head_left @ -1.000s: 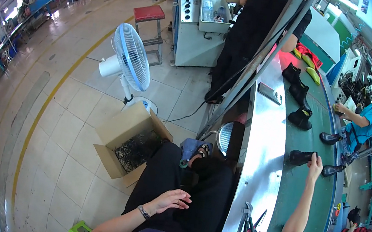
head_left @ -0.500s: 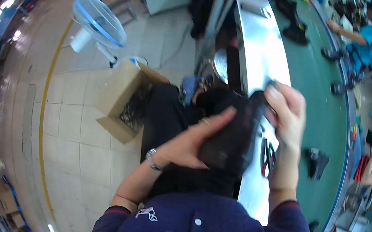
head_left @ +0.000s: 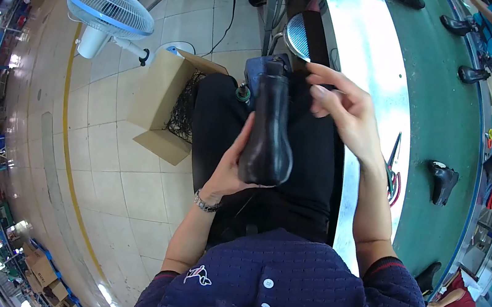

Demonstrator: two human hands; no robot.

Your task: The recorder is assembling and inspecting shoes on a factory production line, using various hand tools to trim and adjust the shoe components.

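Observation:
A glossy black boot (head_left: 270, 135) is held over my lap, its rounded end toward me and its narrower end pointing away. My left hand (head_left: 226, 174) grips it from the left side and underneath; some fingers are hidden behind it. To the right of the boot, my right hand (head_left: 350, 114) hovers apart from it by the near edge of the metal bench, index finger stretched out and thumb apart, with nothing visible in it. Red-handled scissors (head_left: 395, 184) and a dark slim tool (head_left: 394, 149) lie on the bench beside my right forearm.
A shiny metal bench (head_left: 384, 97) runs along my right, beside a green conveyor belt (head_left: 433, 122) carrying a black boot (head_left: 442, 182) and others. On the left stand an open cardboard box (head_left: 156, 101) with tangled black material and a fan (head_left: 110, 11). Other people work across the belt.
The boot has swung from the bench side to over my lap, its narrower end now pointing away. My right hand has let go of it and stands apart; my left hand still holds it.

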